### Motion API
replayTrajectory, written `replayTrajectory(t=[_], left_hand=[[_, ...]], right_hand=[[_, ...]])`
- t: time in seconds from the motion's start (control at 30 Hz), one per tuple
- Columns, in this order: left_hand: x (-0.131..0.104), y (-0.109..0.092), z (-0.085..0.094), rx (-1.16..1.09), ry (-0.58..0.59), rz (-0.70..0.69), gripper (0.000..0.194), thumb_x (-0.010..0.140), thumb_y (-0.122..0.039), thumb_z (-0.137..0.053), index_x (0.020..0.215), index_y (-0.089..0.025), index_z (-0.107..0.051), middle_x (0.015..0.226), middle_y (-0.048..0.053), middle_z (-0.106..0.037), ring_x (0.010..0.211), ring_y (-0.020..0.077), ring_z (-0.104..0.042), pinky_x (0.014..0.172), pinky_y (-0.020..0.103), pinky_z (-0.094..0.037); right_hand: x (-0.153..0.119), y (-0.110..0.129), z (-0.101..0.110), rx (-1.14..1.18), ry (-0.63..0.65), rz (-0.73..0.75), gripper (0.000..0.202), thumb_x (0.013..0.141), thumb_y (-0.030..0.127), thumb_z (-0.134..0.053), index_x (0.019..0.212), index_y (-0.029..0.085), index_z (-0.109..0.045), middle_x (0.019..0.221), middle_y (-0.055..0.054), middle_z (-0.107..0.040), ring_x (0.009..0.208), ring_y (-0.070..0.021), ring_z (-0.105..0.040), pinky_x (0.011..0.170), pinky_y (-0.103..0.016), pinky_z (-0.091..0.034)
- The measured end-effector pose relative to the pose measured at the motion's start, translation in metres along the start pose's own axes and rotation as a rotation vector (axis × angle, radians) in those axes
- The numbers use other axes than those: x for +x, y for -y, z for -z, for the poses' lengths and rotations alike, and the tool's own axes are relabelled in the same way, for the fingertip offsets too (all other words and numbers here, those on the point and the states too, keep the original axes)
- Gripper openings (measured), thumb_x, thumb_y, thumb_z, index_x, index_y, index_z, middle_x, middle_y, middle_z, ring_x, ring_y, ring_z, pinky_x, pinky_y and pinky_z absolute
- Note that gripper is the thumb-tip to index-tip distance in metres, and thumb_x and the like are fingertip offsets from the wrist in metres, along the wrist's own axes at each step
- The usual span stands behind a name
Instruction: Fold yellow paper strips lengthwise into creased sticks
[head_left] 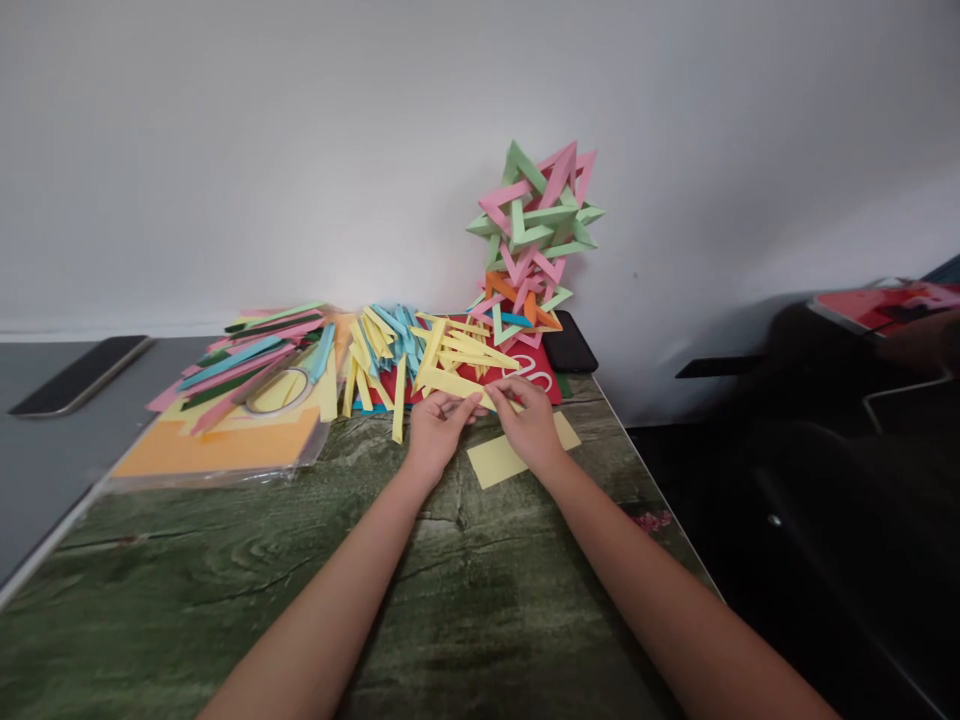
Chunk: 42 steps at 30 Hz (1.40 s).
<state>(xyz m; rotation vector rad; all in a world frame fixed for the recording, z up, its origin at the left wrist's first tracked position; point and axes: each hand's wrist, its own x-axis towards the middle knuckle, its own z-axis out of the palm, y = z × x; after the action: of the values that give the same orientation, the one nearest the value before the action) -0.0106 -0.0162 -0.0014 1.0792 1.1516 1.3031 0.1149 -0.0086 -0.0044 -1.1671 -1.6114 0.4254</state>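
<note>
Green wood-grain tabletop [315, 600]: nearest surface, beneath both forearms.
Plain yellow rectangle [495, 462]: flat on the tabletop, partly hidden by the right hand.
Left hand [437, 430]: fingers closed, gripping the held yellow strip.
Right hand [531, 425]: thumb and fingers pinching the same strip.
Held yellow strip [454, 384]: between the hands, just before the yellow pile.
Orange sheet [217, 445]: left of the hands, in clear plastic, below coloured strips [244, 365].
Yellow pile [469, 350]: folded pieces lying partly over a red sheet [551, 388] with white markings.
Blue folded pieces [405, 335]: beside the yellow pile.
Black phone-like slab [571, 345]: right of the red sheet.
Star-shaped paper models [540, 215]: stacked before the pale wall [300, 150], mainly pink and green, orange lower down.
</note>
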Motion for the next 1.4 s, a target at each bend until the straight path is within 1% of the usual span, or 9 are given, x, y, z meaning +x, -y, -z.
replayTrajectory(t=[0.07,0.13,0.37,0.57,0.67,0.83,0.97,1.2,1.4], left_hand=[[-0.0001,-0.0006,-0.0003,-0.009,-0.044,0.004,0.025,0.059,-0.035,-0.069,0.067,-0.012,-0.060,0.065,0.007,-0.068,0.063,0.0156,-0.063,0.064,0.027,-0.048],[-0.0001,-0.0016,-0.0003,-0.021,-0.060,-0.002,0.025,0.059,-0.035,-0.069,0.067,-0.012,-0.061,0.066,0.007,-0.068,0.064,0.0161,-0.063,0.065,0.027,-0.048],[-0.0007,-0.0027,0.0006,0.007,0.044,0.007,0.025,0.062,-0.036,-0.067,0.068,-0.012,-0.062,0.067,0.008,-0.068,0.063,0.0159,-0.064,0.062,0.026,-0.048],[-0.0007,-0.0019,0.0017,-0.042,-0.037,-0.029,0.028,0.064,-0.038,-0.064,0.073,-0.012,-0.063,0.070,0.008,-0.068,0.067,0.0165,-0.064,0.064,0.027,-0.049],[0.0000,-0.0021,0.0017,-0.067,-0.041,-0.014,0.028,0.063,-0.038,-0.065,0.074,-0.012,-0.063,0.072,0.009,-0.069,0.068,0.0165,-0.064,0.065,0.026,-0.048],[-0.0006,-0.0048,0.0005,-0.101,-0.051,0.026,0.028,0.058,-0.031,-0.070,0.076,-0.011,-0.064,0.073,0.008,-0.069,0.069,0.0153,-0.064,0.068,0.025,-0.048],[-0.0013,-0.0065,0.0004,-0.129,-0.059,0.037,0.028,0.057,-0.029,-0.072,0.076,-0.010,-0.065,0.072,0.008,-0.069,0.068,0.0144,-0.064,0.071,0.025,-0.048],[-0.0019,-0.0082,-0.0004,-0.128,-0.075,0.053,0.026,0.061,-0.031,-0.069,0.074,-0.011,-0.062,0.071,0.008,-0.069,0.068,0.0154,-0.065,0.069,0.026,-0.050],[-0.0019,-0.0095,-0.0016,-0.141,-0.074,0.065,0.024,0.061,-0.032,-0.068,0.071,-0.011,-0.060,0.064,0.006,-0.068,0.068,0.0155,-0.065,0.067,0.024,-0.050]], right_hand=[[-0.0003,0.0013,-0.0003,0.024,0.002,0.006,0.019,0.080,0.029,-0.047,0.067,0.020,-0.057,0.067,0.000,-0.061,0.068,-0.0146,-0.055,0.068,-0.028,-0.041],[-0.0003,0.0015,-0.0003,0.030,-0.001,0.011,0.018,0.079,0.028,-0.047,0.067,0.020,-0.057,0.067,0.000,-0.060,0.069,-0.0146,-0.055,0.068,-0.028,-0.041],[-0.0006,0.0007,0.0000,0.078,-0.003,0.002,0.018,0.080,0.028,-0.046,0.069,0.020,-0.058,0.070,-0.001,-0.061,0.070,-0.0150,-0.056,0.069,-0.028,-0.043],[-0.0022,0.0036,-0.0006,0.112,-0.037,-0.038,0.014,0.076,0.032,-0.053,0.075,0.019,-0.059,0.075,-0.002,-0.061,0.073,-0.0155,-0.056,0.065,-0.027,-0.043],[-0.0023,0.0042,-0.0005,0.099,-0.068,-0.038,0.013,0.075,0.031,-0.054,0.074,0.019,-0.059,0.074,-0.001,-0.061,0.071,-0.0146,-0.055,0.062,-0.026,-0.042],[-0.0016,0.0046,0.0003,0.075,-0.048,-0.025,0.012,0.076,0.029,-0.051,0.076,0.019,-0.058,0.074,-0.002,-0.060,0.068,-0.0143,-0.054,0.060,-0.026,-0.040],[-0.0016,0.0036,0.0002,0.053,-0.061,-0.042,0.013,0.075,0.030,-0.053,0.078,0.019,-0.059,0.076,-0.002,-0.060,0.065,-0.0142,-0.052,0.057,-0.025,-0.039],[-0.0023,0.0012,-0.0006,0.090,-0.052,-0.122,0.016,0.073,0.034,-0.055,0.072,0.019,-0.060,0.064,0.001,-0.059,0.056,-0.0125,-0.049,0.051,-0.024,-0.038],[-0.0020,0.0026,-0.0004,0.134,-0.043,-0.114,0.014,0.073,0.031,-0.054,0.071,0.018,-0.060,0.068,0.000,-0.059,0.057,-0.0115,-0.049,0.053,-0.023,-0.038]])
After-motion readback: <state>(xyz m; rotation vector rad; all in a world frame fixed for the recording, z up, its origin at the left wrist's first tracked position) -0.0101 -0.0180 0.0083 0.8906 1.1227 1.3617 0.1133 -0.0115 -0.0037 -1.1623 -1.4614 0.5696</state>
